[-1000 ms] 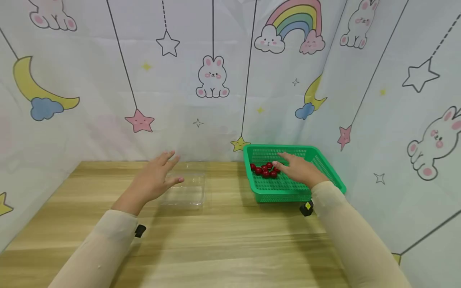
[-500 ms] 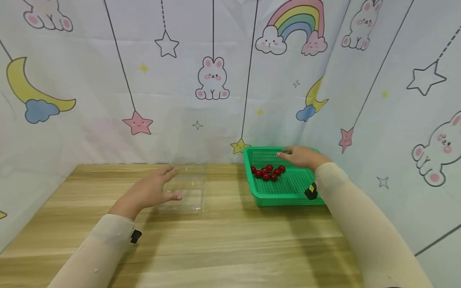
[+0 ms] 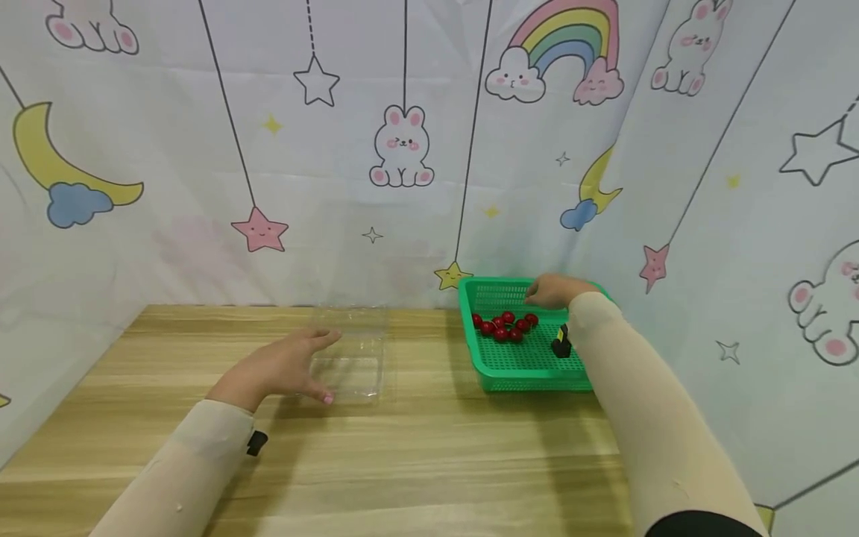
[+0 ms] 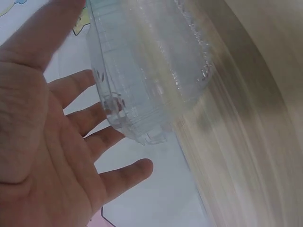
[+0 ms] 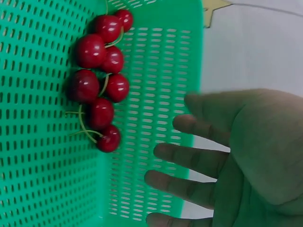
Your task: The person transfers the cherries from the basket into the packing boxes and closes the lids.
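The step in hand looks to be a reach for the cherries (image 3: 500,333): the right hand (image 3: 555,291) hangs over the green perforated basket (image 3: 530,382) at one o'clock, thumb and fingers spread and pinching nothing, at about two o'clock from the fruit and apart from it. The stemmed cherries lie bunched inside, toward the basket's nine o'clock side. At eleven o'clock the clear plastic box (image 3: 356,375) stands on the wooden table (image 3: 403,462); the left hand (image 3: 285,367) is spread at its nine o'clock side, gripping nothing, though whether it touches the box I cannot tell. The next move seems to call for lowering the right fingertips toward eight o'clock and pinching one cherry lightly.
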Tool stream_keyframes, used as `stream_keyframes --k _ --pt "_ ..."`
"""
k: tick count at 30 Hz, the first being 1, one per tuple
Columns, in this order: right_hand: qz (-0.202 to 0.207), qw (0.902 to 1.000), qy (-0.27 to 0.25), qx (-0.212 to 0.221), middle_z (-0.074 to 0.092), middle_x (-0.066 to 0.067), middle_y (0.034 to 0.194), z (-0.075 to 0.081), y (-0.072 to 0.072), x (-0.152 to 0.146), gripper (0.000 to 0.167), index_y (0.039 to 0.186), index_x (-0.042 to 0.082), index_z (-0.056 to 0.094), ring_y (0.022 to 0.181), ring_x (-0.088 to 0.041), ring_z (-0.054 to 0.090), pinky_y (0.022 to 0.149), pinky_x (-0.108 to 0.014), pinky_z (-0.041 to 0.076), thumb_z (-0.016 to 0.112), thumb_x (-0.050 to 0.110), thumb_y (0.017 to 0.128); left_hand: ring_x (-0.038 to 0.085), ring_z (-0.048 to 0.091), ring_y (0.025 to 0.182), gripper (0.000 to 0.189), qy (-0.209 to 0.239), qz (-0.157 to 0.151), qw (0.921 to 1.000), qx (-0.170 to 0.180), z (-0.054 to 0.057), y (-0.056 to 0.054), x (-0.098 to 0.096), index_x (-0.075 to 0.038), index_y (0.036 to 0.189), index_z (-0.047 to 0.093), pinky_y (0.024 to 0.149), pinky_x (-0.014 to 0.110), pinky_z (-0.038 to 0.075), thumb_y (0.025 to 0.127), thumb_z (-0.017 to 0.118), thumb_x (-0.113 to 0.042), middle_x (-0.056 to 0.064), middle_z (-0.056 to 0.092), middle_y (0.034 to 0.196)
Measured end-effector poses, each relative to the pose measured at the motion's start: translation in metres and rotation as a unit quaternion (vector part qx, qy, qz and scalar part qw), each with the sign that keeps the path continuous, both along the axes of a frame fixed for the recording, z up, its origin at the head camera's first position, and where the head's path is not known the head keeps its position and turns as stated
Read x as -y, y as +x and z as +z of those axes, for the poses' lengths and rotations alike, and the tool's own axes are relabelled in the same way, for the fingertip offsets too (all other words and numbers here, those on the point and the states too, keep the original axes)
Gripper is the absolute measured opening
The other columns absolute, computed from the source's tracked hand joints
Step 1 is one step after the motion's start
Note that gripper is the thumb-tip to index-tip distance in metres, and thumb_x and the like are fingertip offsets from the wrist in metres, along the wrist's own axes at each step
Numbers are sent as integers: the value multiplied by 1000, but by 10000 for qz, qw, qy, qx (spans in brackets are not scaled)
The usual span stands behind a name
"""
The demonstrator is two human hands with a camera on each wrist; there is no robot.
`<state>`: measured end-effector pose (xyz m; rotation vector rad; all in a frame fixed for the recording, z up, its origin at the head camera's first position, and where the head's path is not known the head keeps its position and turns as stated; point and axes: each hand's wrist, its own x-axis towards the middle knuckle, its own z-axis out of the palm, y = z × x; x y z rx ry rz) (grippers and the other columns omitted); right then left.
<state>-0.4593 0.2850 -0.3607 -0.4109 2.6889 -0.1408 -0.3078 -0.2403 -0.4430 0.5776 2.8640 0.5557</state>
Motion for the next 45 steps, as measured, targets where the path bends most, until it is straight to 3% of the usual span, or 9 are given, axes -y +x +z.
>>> stream_keyframes --k 6,11,17,21,27,33,36,40,45 --pt "-167 9990 10 415 49 -28 174 -23 -14 0 55 165 -1 57 166 -55 38 133 -67 42 35 4 115 58 37 165 120 -41 -43 9999 131 3 2 0 -11 176 44 129 76 39 79 104 -50 26 38 181" --pt "-376 9980 110 489 46 -28 176 -36 -19 1 62 165 3 58 166 -55 36 130 -67 45 39 -7 107 57 37 165 117 -63 -75 9997 237 7 1 -1 -5 174 46 131 74 39 80 106 -42 28 40 180" --pt "-588 9966 6 569 44 -29 177 -45 -22 0 70 164 5 60 168 -56 33 122 -56 54 41 -18 101 55 37 167 118 -154 42 9994 291 7 -5 -6 -2 173 46 134 72 36 79 106 -40 26 40 180" --pt "-713 9960 -101 520 45 -28 177 -50 -22 -3 70 161 6 64 168 -55 33 120 -55 56 41 -20 101 56 36 167 119 -248 89 9992 300 9 -8 -9 0 172 47 133 73 36 78 107 -40 28 41 180" --pt "-442 9983 21 367 54 -28 170 -58 -20 -3 63 156 4 69 163 -54 42 110 -47 61 45 -17 102 57 36 166 118 -292 81 9987 398 13 -6 -10 3 170 48 132 73 38 77 108 -38 28 40 179" --pt "-370 9988 70 323 55 -28 169 -59 -16 -7 61 156 3 69 162 -55 44 112 -52 62 44 -16 103 57 38 165 117 -410 105 9983 410 13 -8 -9 3 167 52 131 72 40 74 109 -38 28 41 179" --pt "-381 9989 27 287 56 -29 168 -59 -15 -10 59 153 3 71 157 -53 51 98 -44 64 49 -15 102 56 38 165 117 -409 174 9980 458 13 -9 -9 2 168 51 132 71 39 74 110 -37 27 40 179" --pt "-444 9986 -14 272 56 -31 167 -57 -13 -12 57 150 3 74 142 -45 63 75 -36 56 56 -16 99 56 39 165 117 -359 179 9982 446 14 -11 -9 1 168 52 132 71 39 73 110 -35 27 41 179" --pt "-683 9972 -135 256 59 -31 163 -50 -12 -10 48 145 5 77 114 -32 66 69 -34 54 66 -11 101 55 40 164 115 -352 128 9984 426 15 -10 -9 1 166 55 131 70 42 73 110 -36 27 42 178"
